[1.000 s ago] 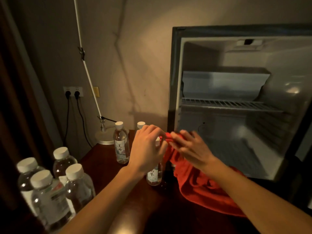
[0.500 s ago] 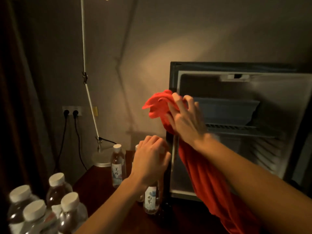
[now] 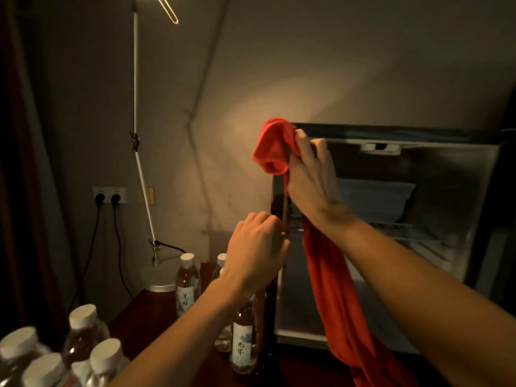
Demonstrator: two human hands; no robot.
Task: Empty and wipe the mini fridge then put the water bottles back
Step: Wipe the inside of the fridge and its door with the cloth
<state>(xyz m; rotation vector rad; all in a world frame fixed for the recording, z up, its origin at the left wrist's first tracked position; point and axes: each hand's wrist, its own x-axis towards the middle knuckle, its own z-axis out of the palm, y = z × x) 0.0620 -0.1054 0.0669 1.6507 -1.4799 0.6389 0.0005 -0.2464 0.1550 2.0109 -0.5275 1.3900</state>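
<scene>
From the head camera, the mini fridge [image 3: 418, 219] stands open on a dark reddish wooden tabletop [image 3: 156, 325], a boxy cabinet with a dark frame, pale smooth inner walls, a thin wire shelf [image 3: 402, 233] and a grey compartment above it. At the fridge's upper left corner the right hand [image 3: 310, 174] clutches a red cloth [image 3: 332, 289], its fingers curled tight round the bunched top; the soft fabric hangs in a long limp fold down past the fridge's lower edge. The left hand [image 3: 257, 252] is at the fridge's left edge, lower down, fingers curled; what they hold, if anything, I cannot tell. Left of the fridge stand clear plastic water bottles with white caps: three near its left side [image 3: 187, 286], a cluster [image 3: 83, 339] further left at the picture's corner. Behind them rises a slim white lamp arm [image 3: 136, 107] on a round metal base, before a plain matte wall with a double socket [image 3: 109, 195], two black plugs in it.
</scene>
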